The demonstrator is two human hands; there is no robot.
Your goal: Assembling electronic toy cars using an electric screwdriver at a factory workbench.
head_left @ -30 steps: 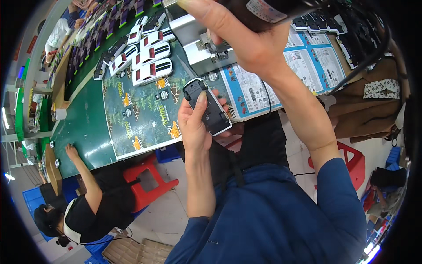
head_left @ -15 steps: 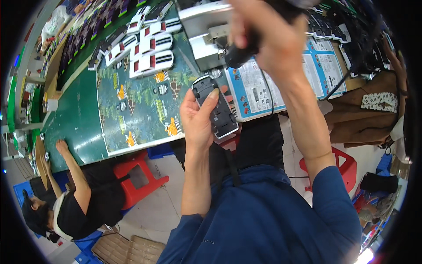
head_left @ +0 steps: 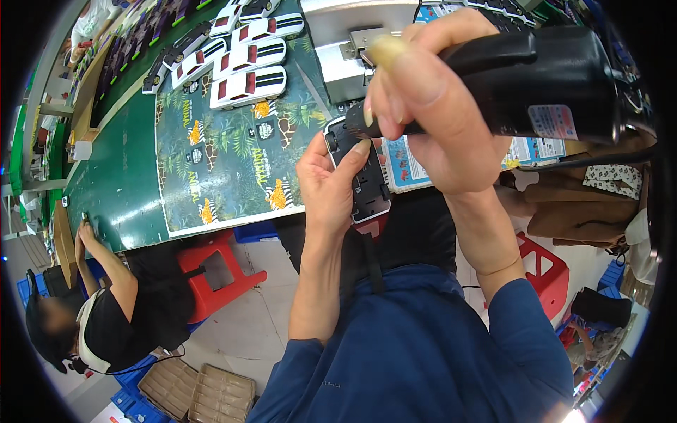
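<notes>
The left hand (head_left: 330, 185) is closed around a toy car chassis of black plastic with a white rim (head_left: 363, 178), held underside up above the near table edge, thumb across its upper end. The right hand (head_left: 430, 116) is wrapped fully about the barrel of a black, smooth-bodied electric screwdriver (head_left: 543, 77), whose tip meets the far end of the chassis; the exact contact point is hidden by fingers. Judgement: the step is best done with the driver kept square to the chassis, the left hand bracing firmly so the glossy moulding does not twist, and pressure kept light. A black cable trails from the tool on the right. On the green table (head_left: 116, 190) lies a printed jungle-pattern sheet (head_left: 226, 162), matte in finish, and farther off a row of white toy cars with red and black stripes (head_left: 247, 49), hard and shiny. A red plastic stool (head_left: 211, 271) stands below, beside a seated person in black (head_left: 120, 310).
</notes>
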